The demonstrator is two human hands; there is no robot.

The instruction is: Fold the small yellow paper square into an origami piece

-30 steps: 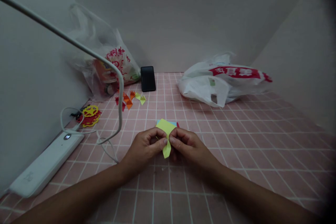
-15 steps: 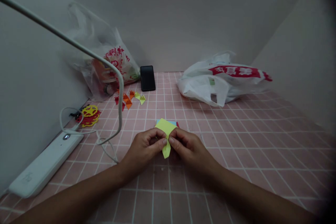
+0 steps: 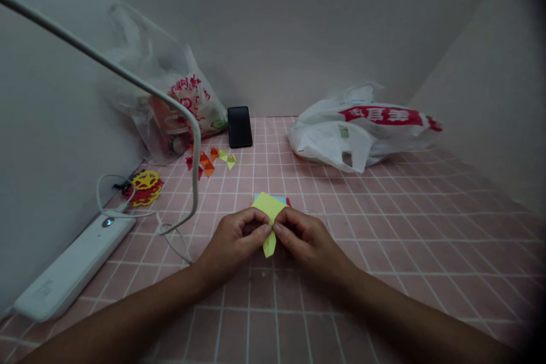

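Note:
Between my hands is a folded sheet of yellow origami paper [image 3: 269, 205], its wide part pointing away from me and a narrow tip toward me. My left hand [image 3: 239, 234] pinches its left side between thumb and forefinger. On the right side, my right hand [image 3: 305, 239] pinches it the same way, the two thumbtips nearly touching at the paper's middle. Behind the yellow sheet, blue paper [image 3: 280, 199] and a bit of red paper show; most of them is covered. Part of the yellow paper is hidden by my fingers.
Several small folded paper pieces [image 3: 207, 165] in red, orange and yellow lie back left, near a black phone [image 3: 239, 127]. Plastic bags stand at left [image 3: 191, 96] and right [image 3: 362, 128]. A white power strip [image 3: 77, 267], a white cable [image 3: 195, 170] and red-yellow cutouts [image 3: 145, 187] occupy the left side.
My hands keep almost the same place. The yellow paper's near tip has narrowed slightly and shifted a little left as my thumbs press at its middle.

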